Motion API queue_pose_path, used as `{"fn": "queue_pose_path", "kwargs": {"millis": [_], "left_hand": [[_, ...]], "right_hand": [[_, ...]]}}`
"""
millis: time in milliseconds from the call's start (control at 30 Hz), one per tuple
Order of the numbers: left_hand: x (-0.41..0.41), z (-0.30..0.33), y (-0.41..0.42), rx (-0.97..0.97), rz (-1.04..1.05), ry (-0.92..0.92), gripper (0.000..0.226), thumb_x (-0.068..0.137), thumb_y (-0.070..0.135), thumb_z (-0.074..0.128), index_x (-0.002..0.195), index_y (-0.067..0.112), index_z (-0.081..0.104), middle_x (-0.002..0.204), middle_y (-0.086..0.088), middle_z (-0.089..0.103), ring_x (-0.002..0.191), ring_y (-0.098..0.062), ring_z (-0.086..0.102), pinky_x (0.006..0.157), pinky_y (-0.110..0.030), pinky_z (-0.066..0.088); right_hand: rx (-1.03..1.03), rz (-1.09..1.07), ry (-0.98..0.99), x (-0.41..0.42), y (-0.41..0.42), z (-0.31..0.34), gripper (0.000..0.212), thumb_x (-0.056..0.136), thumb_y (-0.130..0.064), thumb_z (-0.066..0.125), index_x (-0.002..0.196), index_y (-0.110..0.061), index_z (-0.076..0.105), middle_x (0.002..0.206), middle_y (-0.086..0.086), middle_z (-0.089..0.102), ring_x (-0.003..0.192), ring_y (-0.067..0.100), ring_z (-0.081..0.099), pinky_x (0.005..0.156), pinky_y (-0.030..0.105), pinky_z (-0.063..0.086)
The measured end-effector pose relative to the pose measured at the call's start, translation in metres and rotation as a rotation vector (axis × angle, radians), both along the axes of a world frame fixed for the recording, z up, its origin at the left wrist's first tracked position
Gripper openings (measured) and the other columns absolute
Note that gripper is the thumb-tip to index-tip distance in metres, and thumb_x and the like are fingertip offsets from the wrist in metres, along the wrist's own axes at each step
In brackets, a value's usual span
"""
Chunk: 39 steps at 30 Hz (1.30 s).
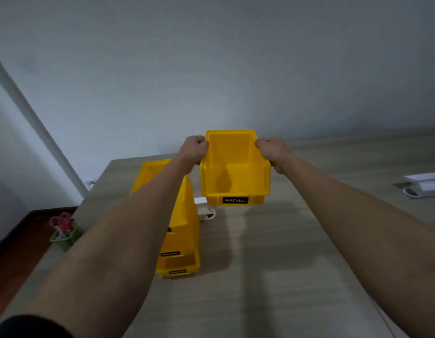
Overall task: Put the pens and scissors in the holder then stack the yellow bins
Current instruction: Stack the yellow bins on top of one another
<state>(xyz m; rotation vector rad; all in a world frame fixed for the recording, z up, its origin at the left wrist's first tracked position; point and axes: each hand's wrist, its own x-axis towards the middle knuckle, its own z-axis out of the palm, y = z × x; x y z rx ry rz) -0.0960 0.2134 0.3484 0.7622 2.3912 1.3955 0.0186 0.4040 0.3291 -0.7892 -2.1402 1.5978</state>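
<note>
Both grips hold one yellow bin (234, 167) by its side rims: left hand (193, 150) curled on the left rim, right hand (272, 151) on the right. Bin is lifted above the counter (272, 252), open top toward the camera, black front label reads "MATALL". Just left, a stack of yellow bins (184, 240) sits on the counter, labels too blurred to read. Far left, green holder (65, 236) with red-handled scissors (62, 222) and pens. White object (205, 211) lies behind the held bin.
</note>
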Motion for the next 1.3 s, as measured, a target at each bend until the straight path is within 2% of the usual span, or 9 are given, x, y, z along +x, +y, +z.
{"fn": "queue_pose_path", "kwargs": {"millis": [67, 167, 300, 467, 633, 833, 1000, 1133, 1300], "left_hand": [[-0.015, 0.016, -0.03, 0.02, 0.024, 0.014, 0.023, 0.102, 0.021, 0.04, 0.092, 0.016, 0.06, 0.095, -0.015, 0.056, 0.084, -0.025, 0.055, 0.068, -0.035, 0.051], [-0.034, 0.032, -0.069, 0.026, 0.063, 0.033, 0.033, 0.102, 0.022, 0.04, 0.125, 0.005, 0.058, 0.102, -0.012, 0.056, 0.092, -0.027, 0.056, 0.083, -0.044, 0.053], [-0.054, 0.047, -0.113, 0.038, 0.098, 0.071, 0.034, 0.102, 0.02, 0.04, 0.125, 0.001, 0.057, 0.103, -0.012, 0.054, 0.086, -0.025, 0.056, 0.067, -0.03, 0.051], [-0.074, 0.052, -0.152, 0.051, 0.116, 0.078, 0.035, 0.102, 0.018, 0.039, 0.127, 0.002, 0.056, 0.102, -0.011, 0.055, 0.083, -0.024, 0.057, 0.062, -0.029, 0.05], [-0.084, 0.039, -0.17, 0.061, 0.111, 0.066, 0.015, 0.102, 0.02, 0.04, 0.1, 0.013, 0.053, 0.098, -0.011, 0.055, 0.074, -0.019, 0.056, 0.062, -0.028, 0.049], [-0.092, 0.02, -0.176, 0.065, 0.102, 0.026, 0.027, 0.102, 0.02, 0.04, 0.078, 0.023, 0.053, 0.078, 0.0, 0.051, 0.067, -0.012, 0.051, 0.061, -0.027, 0.049], [-0.095, 0.013, -0.18, 0.082, 0.102, -0.006, 0.015, 0.102, 0.021, 0.04, 0.1, 0.016, 0.054, 0.092, -0.006, 0.055, 0.081, -0.022, 0.056, 0.063, -0.028, 0.049], [-0.096, 0.012, -0.183, 0.09, 0.113, -0.015, 0.033, 0.102, 0.021, 0.04, 0.127, 0.006, 0.057, 0.102, -0.007, 0.055, 0.084, -0.022, 0.056, 0.063, -0.029, 0.049], [-0.1, 0.011, -0.185, 0.103, 0.104, -0.027, 0.026, 0.102, 0.021, 0.04, 0.119, 0.012, 0.059, 0.097, -0.006, 0.057, 0.086, -0.023, 0.058, 0.062, -0.027, 0.05]], "right_hand": [[0.028, 0.023, 0.015, -0.019, -0.026, 0.013, 0.016, 0.096, -0.021, 0.049, 0.083, -0.013, 0.054, 0.071, 0.01, 0.049, 0.053, 0.015, 0.047, 0.044, 0.02, 0.041], [0.035, 0.046, 0.059, -0.044, -0.061, 0.027, 0.01, 0.095, -0.021, 0.05, 0.09, -0.013, 0.055, 0.078, 0.012, 0.049, 0.059, 0.019, 0.049, 0.052, 0.026, 0.043], [0.065, 0.07, 0.067, -0.075, -0.102, 0.043, 0.016, 0.092, -0.022, 0.05, 0.078, -0.014, 0.052, 0.074, 0.012, 0.047, 0.061, 0.02, 0.048, 0.054, 0.029, 0.042], [0.111, 0.072, 0.062, -0.099, -0.139, 0.052, 0.029, 0.091, -0.021, 0.05, 0.064, -0.019, 0.043, 0.063, 0.006, 0.042, 0.056, 0.019, 0.045, 0.052, 0.028, 0.04], [0.144, 0.094, 0.037, -0.11, -0.156, 0.043, 0.036, 0.094, -0.02, 0.048, 0.06, -0.019, 0.038, 0.058, 0.002, 0.039, 0.05, 0.016, 0.041, 0.046, 0.024, 0.036], [0.172, 0.098, 0.0, -0.118, -0.161, 0.025, 0.037, 0.094, -0.02, 0.048, 0.058, -0.018, 0.038, 0.059, 0.004, 0.038, 0.053, 0.018, 0.04, 0.051, 0.027, 0.036], [0.196, 0.099, 0.006, -0.122, -0.165, 0.023, 0.038, 0.096, -0.019, 0.047, 0.059, -0.017, 0.037, 0.059, 0.004, 0.037, 0.051, 0.017, 0.038, 0.048, 0.025, 0.035], [0.21, 0.099, -0.003, -0.124, -0.169, 0.023, 0.035, 0.096, -0.021, 0.047, 0.062, -0.015, 0.041, 0.061, 0.005, 0.037, 0.054, 0.018, 0.039, 0.05, 0.027, 0.035], [0.202, 0.112, -0.024, -0.126, -0.169, 0.021, 0.024, 0.097, -0.023, 0.047, 0.077, -0.009, 0.05, 0.067, 0.009, 0.044, 0.06, 0.02, 0.046, 0.052, 0.028, 0.041]]}}
